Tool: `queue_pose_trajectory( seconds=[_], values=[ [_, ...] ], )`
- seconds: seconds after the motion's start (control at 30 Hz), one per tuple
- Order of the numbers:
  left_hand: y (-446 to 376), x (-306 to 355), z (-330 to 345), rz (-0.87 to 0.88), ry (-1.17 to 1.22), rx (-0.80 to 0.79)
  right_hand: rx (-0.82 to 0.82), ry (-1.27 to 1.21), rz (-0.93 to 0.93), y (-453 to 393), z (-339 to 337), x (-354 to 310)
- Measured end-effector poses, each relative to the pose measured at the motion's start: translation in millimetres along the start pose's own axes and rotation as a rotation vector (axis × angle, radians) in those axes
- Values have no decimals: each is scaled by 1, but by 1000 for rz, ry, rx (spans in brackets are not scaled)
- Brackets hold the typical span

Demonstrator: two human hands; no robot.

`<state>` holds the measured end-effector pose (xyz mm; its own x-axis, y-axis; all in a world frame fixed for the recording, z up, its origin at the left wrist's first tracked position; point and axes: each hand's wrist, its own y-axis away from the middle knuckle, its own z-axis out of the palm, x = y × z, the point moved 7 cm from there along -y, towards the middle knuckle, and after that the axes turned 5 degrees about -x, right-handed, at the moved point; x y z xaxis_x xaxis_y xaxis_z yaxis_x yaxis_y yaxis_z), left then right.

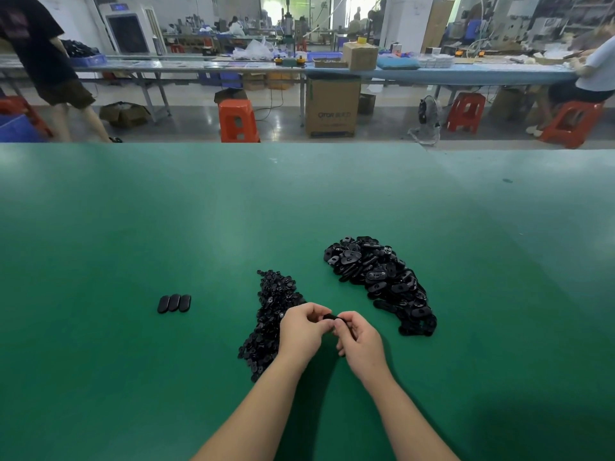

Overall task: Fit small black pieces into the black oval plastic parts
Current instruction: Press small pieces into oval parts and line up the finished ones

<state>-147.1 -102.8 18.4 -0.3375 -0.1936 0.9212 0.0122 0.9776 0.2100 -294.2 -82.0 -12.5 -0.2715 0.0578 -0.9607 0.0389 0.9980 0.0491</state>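
Well left of the left hand [301, 331], three oval parts [174, 303] lie side by side on the green table [133, 227]; a heap of small black pieces [271, 314] lies just under that hand. Both hands, fingers curled, pinch one black oval part [329, 317] between them. Beyond the right hand [357, 344] sits the pile of oval parts [379, 277]

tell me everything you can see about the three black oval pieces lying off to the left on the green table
The three black oval pieces lie flat in a tight row, side by side and touching along their long edges, each slightly slanted. They look like smooth, dark plastic with rounded ends and plain upper faces. They sit on the green table, left of both piles and apart from them. No hand touches them.
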Motion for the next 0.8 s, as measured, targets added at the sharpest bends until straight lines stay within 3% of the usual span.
queue_pose_trajectory(
  seconds=[0.33,0.8],
  values=[
    [5,10,3,82,-145,-68,-10,53,4,0,-2,-3],
    [8,18,4,137,-344,29,4,56,4,1,-3,-2]
  ],
)
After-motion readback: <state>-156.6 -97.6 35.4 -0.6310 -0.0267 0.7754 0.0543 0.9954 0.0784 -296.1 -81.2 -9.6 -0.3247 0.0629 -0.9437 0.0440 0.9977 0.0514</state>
